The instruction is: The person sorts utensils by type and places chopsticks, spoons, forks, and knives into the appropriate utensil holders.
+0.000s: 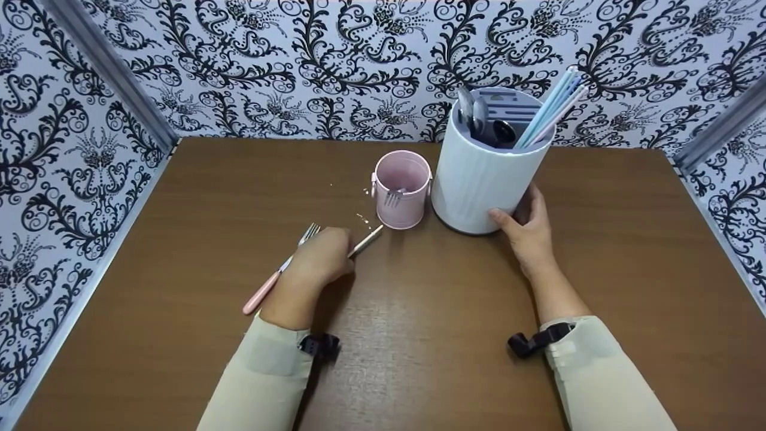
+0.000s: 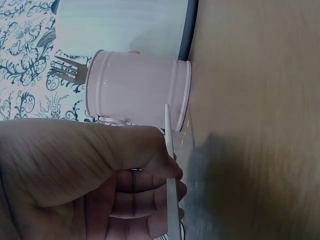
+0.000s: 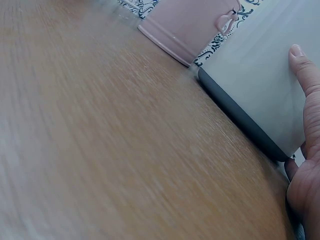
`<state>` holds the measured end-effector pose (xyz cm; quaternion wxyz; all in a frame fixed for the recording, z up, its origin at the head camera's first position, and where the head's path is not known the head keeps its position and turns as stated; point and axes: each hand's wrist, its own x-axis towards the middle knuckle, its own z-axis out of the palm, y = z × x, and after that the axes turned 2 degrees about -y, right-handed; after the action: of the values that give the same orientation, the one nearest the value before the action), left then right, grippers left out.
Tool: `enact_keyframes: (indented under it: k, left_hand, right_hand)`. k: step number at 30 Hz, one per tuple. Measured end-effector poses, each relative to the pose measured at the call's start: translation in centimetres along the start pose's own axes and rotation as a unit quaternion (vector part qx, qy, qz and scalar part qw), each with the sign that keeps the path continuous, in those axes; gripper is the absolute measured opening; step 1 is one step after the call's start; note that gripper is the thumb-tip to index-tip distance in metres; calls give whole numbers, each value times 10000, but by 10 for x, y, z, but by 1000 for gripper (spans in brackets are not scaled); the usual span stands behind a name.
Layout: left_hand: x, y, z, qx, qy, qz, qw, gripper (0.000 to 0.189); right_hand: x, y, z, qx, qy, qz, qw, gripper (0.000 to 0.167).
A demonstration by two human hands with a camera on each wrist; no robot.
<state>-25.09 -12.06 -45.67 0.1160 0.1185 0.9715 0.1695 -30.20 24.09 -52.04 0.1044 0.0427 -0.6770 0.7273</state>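
Note:
My left hand (image 1: 323, 254) pinches a slender pale stick (image 1: 366, 241) between thumb and fingers, low over the table. Its tapered end points toward a pink bucket-shaped cup (image 1: 400, 211); the rest is hidden by the hand in the head view. In the left wrist view the stick (image 2: 172, 200) runs past the thumb tip. Beside this hand lies a fork with a pink handle (image 1: 261, 293). My right hand (image 1: 529, 230) grips the lower right side of a white utensil holder (image 1: 479, 185), its thumb (image 3: 302, 65) on the front and its fingers mostly hidden behind.
Spoons (image 1: 473, 111) and several pastel chopsticks (image 1: 553, 111) stand in the holder. Fork tines (image 1: 392, 199) stick out over the cup's rim. Small white crumbs (image 1: 364, 219) lie left of the cup. A patterned wall (image 1: 257, 66) closes off the back of the brown table (image 1: 419, 335).

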Motion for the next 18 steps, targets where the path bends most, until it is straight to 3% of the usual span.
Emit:
enact_keyframes:
  k: [18]
  left_hand:
    - [-2,12,-1,85,104,203,9997,14]
  right_hand:
    - [1,2,0,-41,-9,-66,10000,88]
